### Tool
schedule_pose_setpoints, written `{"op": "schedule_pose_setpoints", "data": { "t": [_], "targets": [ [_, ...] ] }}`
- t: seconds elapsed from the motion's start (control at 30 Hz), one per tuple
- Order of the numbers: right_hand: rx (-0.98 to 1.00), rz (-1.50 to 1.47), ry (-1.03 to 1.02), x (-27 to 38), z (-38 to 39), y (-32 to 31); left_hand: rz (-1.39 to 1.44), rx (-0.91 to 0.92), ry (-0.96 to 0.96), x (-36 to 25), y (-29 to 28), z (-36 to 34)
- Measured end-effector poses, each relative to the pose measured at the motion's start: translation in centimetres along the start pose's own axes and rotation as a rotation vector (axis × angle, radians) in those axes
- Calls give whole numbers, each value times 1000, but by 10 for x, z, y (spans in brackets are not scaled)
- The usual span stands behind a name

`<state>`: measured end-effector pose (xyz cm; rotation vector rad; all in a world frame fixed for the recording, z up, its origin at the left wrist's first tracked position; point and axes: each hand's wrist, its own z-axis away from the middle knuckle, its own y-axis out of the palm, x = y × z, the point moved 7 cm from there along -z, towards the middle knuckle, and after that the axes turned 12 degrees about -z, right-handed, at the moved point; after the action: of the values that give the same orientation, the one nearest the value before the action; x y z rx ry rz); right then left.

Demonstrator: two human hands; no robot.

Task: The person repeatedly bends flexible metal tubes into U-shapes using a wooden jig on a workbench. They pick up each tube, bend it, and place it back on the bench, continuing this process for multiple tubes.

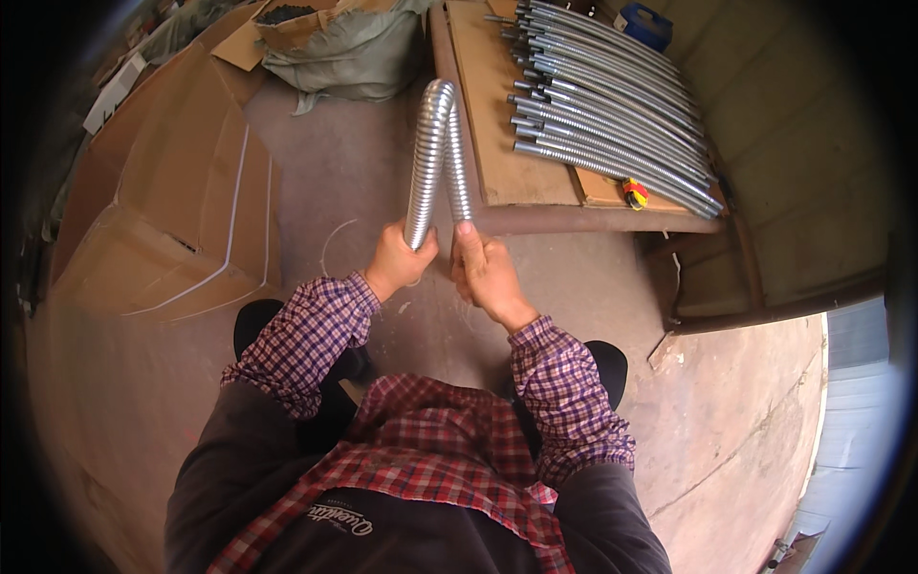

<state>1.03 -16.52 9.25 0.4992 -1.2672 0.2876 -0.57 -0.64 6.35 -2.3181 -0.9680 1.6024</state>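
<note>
In the middle of the view, a silver corrugated metal tube (426, 163) is bent into a narrow upright loop. My left hand (401, 257) is closed round the tube's left end. My right hand (486, 270) grips the right end, its thumb along the tube and its fingers curled. The two hands are a short distance apart at about waist height, over the floor.
A cardboard-topped table (497, 177) at upper right holds several similar tubes (602, 105), a yellow-red tape measure (635, 193) and a blue container (644, 26). Large cardboard boxes (191, 191) stand at left, a grey-green sack (339, 62) behind. A metal frame (775, 306) sits right.
</note>
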Motion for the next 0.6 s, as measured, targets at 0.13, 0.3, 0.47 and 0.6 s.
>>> {"op": "schedule_pose_setpoints", "data": {
  "t": [0.13, 0.3, 0.47, 0.6],
  "targets": [
    [-137, -67, -229, -1, -18, -23, 755, 524, -529, -9, 16, -7],
    [-86, 92, -279, 10, -16, -11, 505, 214, -514, 19, 13, -14],
    [-288, 559, -380, 3, -34, -16, 807, 347, -980, -19, 37, 26],
    [-319, 642, -375, -24, -49, -20, 955, 474, -1007, -32, 37, 32]
  ]
}}
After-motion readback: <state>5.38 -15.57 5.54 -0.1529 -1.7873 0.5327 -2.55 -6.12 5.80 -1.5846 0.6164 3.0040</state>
